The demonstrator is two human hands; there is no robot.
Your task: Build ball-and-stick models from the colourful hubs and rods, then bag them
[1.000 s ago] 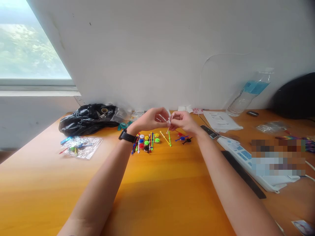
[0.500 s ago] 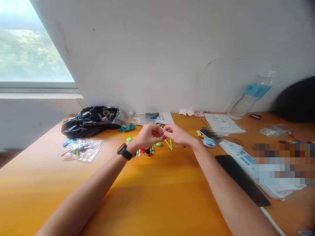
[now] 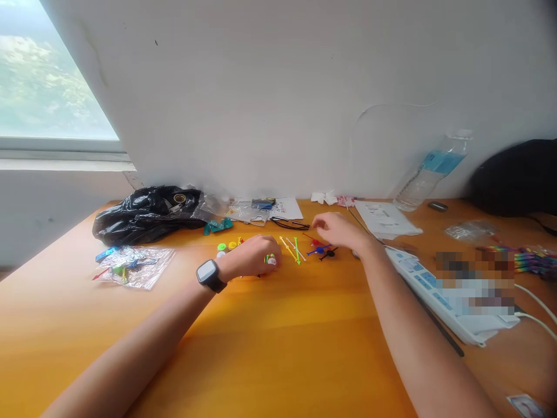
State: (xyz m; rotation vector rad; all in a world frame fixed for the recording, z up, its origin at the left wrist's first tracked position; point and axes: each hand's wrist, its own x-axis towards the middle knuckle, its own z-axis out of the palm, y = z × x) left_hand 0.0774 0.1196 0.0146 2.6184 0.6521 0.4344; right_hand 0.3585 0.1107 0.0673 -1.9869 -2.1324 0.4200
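**Worktop [image 3: 270,337]: placement noted**

Black bag [image 3: 145,216] is seen left of the yellow arrow [image 3: 288,250]. Left hand [image 3: 256,255] is placed just left of the arrow, right hand [image 3: 342,230] to its right, fingers loosely curled; grips cannot be told. Blue spinner [image 3: 321,250] is laid right of the arrow, green-and-white piece [image 3: 271,260] seen just left.

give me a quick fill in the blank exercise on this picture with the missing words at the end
1. In the picture, thin arrows lie ____ the left hand and the right hand.
2. The three plastic pieces just below the right hand are red, blue and ____.
3. The watch is worn on the ____ wrist.
4. The clear bottle has a ____ label.

Missing words: between; black; left; blue.
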